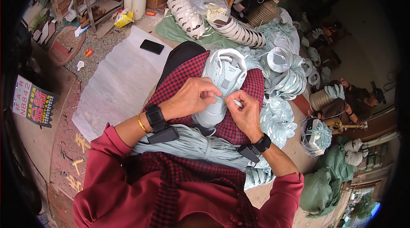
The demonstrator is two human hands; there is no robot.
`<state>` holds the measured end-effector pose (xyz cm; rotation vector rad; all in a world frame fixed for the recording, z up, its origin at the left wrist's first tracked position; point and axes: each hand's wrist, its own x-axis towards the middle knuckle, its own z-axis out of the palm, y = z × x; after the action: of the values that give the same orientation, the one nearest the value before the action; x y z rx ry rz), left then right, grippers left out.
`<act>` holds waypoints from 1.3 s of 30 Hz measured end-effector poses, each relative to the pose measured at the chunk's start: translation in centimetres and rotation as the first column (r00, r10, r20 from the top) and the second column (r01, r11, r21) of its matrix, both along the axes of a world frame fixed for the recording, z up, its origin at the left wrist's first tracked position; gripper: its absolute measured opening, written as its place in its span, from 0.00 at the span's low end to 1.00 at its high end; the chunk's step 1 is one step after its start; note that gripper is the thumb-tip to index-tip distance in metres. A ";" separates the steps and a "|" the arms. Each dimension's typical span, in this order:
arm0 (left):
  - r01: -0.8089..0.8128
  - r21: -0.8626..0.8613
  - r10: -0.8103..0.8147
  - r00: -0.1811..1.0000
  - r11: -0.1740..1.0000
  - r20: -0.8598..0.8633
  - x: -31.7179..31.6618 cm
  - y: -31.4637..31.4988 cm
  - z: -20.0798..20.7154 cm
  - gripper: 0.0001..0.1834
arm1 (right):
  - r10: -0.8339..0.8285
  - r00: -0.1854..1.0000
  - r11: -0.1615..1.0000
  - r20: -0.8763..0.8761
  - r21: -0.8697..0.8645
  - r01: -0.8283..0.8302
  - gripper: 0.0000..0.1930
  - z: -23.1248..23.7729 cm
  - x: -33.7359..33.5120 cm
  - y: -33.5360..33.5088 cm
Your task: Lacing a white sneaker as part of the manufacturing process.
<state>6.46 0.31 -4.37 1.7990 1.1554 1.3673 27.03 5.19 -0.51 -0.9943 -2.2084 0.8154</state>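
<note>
A pale blue-grey sneaker (226, 74) rests on my lap, its tongue standing up and its toe toward me. Over its lower eyelets, my left hand (197, 95) is closed with thumb and forefinger pinched on a thin pale shoelace. Close by on the other side of the tongue, my right hand (245, 113) pinches the lace too; the fingers partly cover it. Across my lap, below the shoe, lies a tied bundle of pale blue shoelaces (188, 145). A red-and-black checked cloth (188, 72) covers my legs under the shoe.
Strings of pale blue shoe pieces (287, 81) are heaped at my right. White shoe pieces (187, 17) lie ahead on a green sack (164, 27). A black phone (152, 46) sits on a white sheet (111, 74) at left. Other people sit working ahead and at right.
</note>
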 end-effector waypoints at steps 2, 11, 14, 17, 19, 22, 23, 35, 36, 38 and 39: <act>0.005 -0.027 -0.004 1.000 1.000 0.022 0.0 -0.1 0.1 0.11 | -0.008 1.000 1.000 -0.022 -0.015 0.008 0.05 -0.2 0.0 0.1; 0.019 -0.055 -0.016 0.999 0.998 0.048 -0.1 0.2 0.0 0.11 | -0.003 0.997 0.998 -0.071 -0.058 -0.001 0.06 -0.9 0.0 0.5; 0.018 -0.060 -0.015 0.999 0.998 0.046 0.0 0.2 -0.1 0.11 | -0.006 0.994 0.999 -0.112 -0.045 0.001 0.06 -1.3 -0.1 0.6; 0.010 -0.064 -0.008 0.999 0.998 0.038 -0.1 0.1 0.0 0.11 | -0.067 0.995 0.998 -0.077 0.003 0.067 0.06 -1.1 -0.6 0.1; 0.001 -0.067 0.001 1.000 0.998 0.029 -0.1 0.0 0.0 0.11 | -0.074 0.995 0.995 -0.061 0.062 0.078 0.07 -1.3 -0.6 0.1; 0.006 -0.050 -0.004 0.999 0.999 0.038 -0.1 0.2 -0.2 0.11 | -0.071 0.994 0.997 -0.087 0.001 0.072 0.06 -1.4 -0.5 0.1; 0.009 -0.051 -0.008 0.999 0.999 0.031 -0.1 0.2 -0.2 0.11 | -0.069 0.994 0.998 -0.086 0.001 0.070 0.06 -1.3 -0.5 0.0; -0.007 -0.066 0.013 0.996 0.998 0.085 -0.1 0.0 -0.1 0.10 | 0.042 0.998 0.999 0.048 -0.029 -0.040 0.08 0.2 -0.6 1.4; -0.033 -0.030 0.036 0.995 0.999 0.090 0.0 0.0 -0.1 0.09 | 0.051 0.995 0.998 0.091 0.026 -0.053 0.08 0.3 -0.7 1.4; -0.029 -0.078 0.037 0.994 0.997 0.105 0.3 0.2 0.2 0.09 | 0.059 0.990 0.995 0.132 0.076 -0.070 0.09 0.3 -0.9 1.5; -0.019 -0.124 0.034 0.993 0.992 0.117 0.3 0.2 0.3 0.09 | 0.064 0.993 0.994 0.097 0.086 -0.073 0.09 0.2 -0.9 1.4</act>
<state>6.76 0.46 -4.04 1.5999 1.1777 1.3683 26.09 6.63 -0.28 -0.9358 -2.3492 0.7055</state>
